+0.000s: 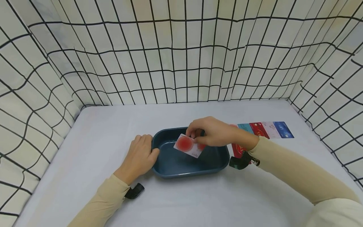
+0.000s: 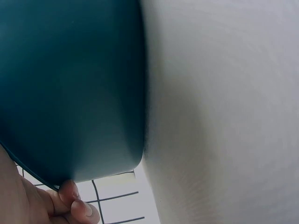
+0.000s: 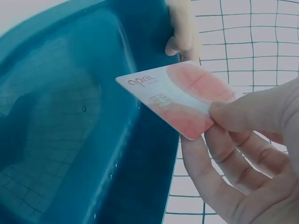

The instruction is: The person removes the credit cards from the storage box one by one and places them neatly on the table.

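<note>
My right hand [image 1: 215,132] pinches a white card with red circles [image 1: 185,144] between thumb and fingers, over the inside of a dark teal tray [image 1: 190,175]. In the right wrist view the card [image 3: 154,88] shows a chip and the print "april", held by one edge above the tray [image 3: 56,126]. My left hand [image 1: 139,156] grips the tray's left end, with its thumb over the rim. The left wrist view shows the fingers [image 2: 69,190] at the rim, against the tray's outer wall [image 2: 79,93].
Right of the tray lies a row of cards: a teal card [image 1: 246,127], a red card [image 1: 258,130], a pale pink card [image 1: 270,130] and a blue card [image 1: 283,130]. Another red card [image 1: 237,150] is partly under the right wrist. Black netting [image 1: 184,49] surrounds the white table [image 1: 113,119].
</note>
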`<action>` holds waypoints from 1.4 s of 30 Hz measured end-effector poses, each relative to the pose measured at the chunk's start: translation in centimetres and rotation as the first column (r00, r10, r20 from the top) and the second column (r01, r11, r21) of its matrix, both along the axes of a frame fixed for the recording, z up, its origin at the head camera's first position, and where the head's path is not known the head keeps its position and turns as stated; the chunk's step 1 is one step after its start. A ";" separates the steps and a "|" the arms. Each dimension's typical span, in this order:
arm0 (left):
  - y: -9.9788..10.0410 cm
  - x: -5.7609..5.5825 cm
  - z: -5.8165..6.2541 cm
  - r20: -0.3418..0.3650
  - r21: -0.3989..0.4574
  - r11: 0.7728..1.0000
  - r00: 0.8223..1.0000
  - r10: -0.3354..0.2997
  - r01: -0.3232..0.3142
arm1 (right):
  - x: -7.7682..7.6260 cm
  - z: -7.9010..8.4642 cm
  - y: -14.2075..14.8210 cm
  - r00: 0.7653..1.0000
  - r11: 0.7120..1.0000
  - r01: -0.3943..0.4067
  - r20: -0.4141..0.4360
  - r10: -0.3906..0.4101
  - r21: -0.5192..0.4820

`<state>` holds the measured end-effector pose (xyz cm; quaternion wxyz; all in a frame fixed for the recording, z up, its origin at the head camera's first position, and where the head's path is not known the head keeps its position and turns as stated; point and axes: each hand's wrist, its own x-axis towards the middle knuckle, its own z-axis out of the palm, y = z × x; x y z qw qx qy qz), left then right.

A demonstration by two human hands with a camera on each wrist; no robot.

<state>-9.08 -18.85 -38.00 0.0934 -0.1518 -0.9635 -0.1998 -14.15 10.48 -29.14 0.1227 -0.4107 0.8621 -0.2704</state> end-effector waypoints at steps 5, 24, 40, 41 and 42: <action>0.1 0.1 0.1 -0.002 0.001 1.000 1.000 0.002 -0.002 | 0.1 0.0 1.3 0.998 0.997 0.061 0.026 -0.060 -0.056; 0.5 0.1 0.1 -0.013 -0.003 1.000 1.000 0.000 0.000 | 0.5 -0.7 7.1 0.948 0.934 0.298 0.174 -0.266 -0.198; 0.4 0.2 0.1 -0.041 -0.039 0.999 0.999 -0.004 0.003 | 0.7 -2.1 11.8 0.881 0.831 0.461 0.273 -0.386 -0.312; 0.5 0.2 0.1 -0.046 -0.039 0.999 0.999 -0.008 0.006 | 0.8 -2.2 12.1 0.874 0.823 0.473 0.284 -0.393 -0.315; 0.5 0.2 0.1 -0.052 -0.039 0.999 0.999 -0.011 0.009 | 0.8 -2.3 12.3 0.867 0.816 0.485 0.296 -0.401 -0.315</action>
